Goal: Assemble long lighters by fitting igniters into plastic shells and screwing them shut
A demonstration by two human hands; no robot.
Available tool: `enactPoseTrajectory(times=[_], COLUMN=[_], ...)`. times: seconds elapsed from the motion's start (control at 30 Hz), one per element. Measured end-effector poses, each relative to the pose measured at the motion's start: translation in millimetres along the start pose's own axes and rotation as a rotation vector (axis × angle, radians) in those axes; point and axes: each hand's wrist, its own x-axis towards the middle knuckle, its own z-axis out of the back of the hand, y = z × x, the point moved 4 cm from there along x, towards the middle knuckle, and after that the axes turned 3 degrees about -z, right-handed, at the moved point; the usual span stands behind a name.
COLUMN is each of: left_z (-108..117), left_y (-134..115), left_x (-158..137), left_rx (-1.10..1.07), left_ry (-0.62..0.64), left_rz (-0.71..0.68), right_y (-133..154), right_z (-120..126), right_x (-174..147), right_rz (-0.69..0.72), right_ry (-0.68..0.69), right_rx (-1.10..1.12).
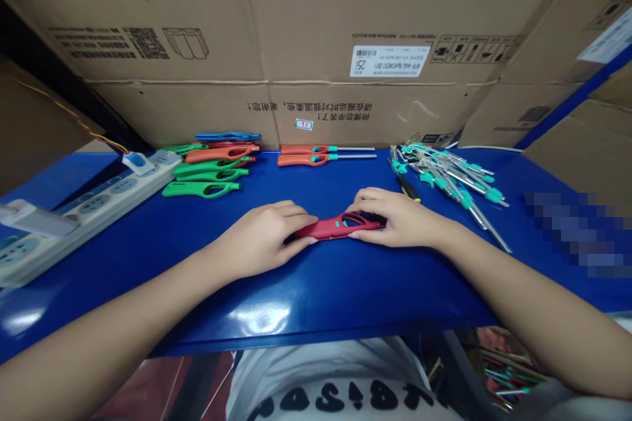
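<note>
A red lighter casing (326,229) with a teal trigger part lies level just above or on the blue table, between my two hands. My left hand (269,237) pinches its left end between thumb and fingers. Around the right end, by the finger loop, my right hand (392,217) is closed. Beyond my hands are two orange lighters (303,159) with metal rods. Behind my right hand lies a screwdriver (407,188) with a black and yellow handle.
Green, orange and blue lighter casings (202,189) are stacked at the back left. A pile of metal rods with teal parts (454,177) lies back right. A white power strip (99,210) runs along the left. Printed cardboard (197,99) walls the rear of the table (217,309).
</note>
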Motion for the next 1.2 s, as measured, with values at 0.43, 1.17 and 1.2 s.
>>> enactPoseTrajectory(times=[0.43, 1.17, 1.2], left_z=[-6.4, -14.6, -13.8], left_y=[4.4, 5.2, 4.4], left_x=[0.2, -1.4, -1.3], left_rx=[-0.014, -0.001, -0.010], left_ry=[0.045, -0.136, -0.141], left_rz=[0.022, 0.022, 0.017], right_y=[6.0, 14.9, 15.8], right_z=[-0.9, -4.8, -4.6], right_x=[-0.2, -1.0, -0.8], right_rz=[0.016, 0.066, 0.069], right_ry=[0.048, 0.009, 0.000], right_rx=[-0.147, -0.268, -0.274])
